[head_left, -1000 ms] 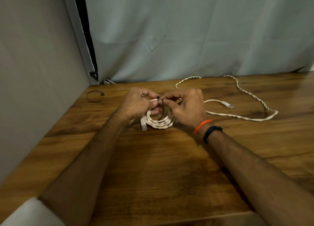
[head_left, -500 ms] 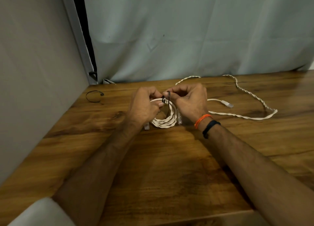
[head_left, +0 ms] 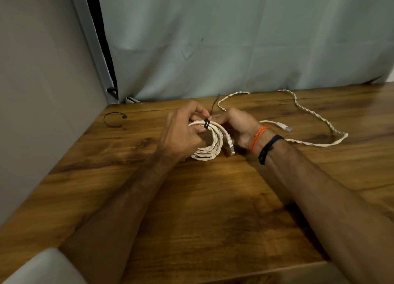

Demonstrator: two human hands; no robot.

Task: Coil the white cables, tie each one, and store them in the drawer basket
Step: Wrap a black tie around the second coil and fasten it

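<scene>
Your left hand (head_left: 181, 132) clamps the coiled white braided cable (head_left: 210, 144) just above the wooden table (head_left: 213, 209), steadying it. Your right hand (head_left: 238, 126) pinches the thin black tie (head_left: 206, 123), likely cinching it; drawer basket unseen.

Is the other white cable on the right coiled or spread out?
Spread out: the loose cable lies in one wide open loop on the table, untied.

Glossy grained wooden table (head_left: 213, 198); braided white cable coil (head_left: 210, 150); cloth backdrop (head_left: 234, 38).
</scene>
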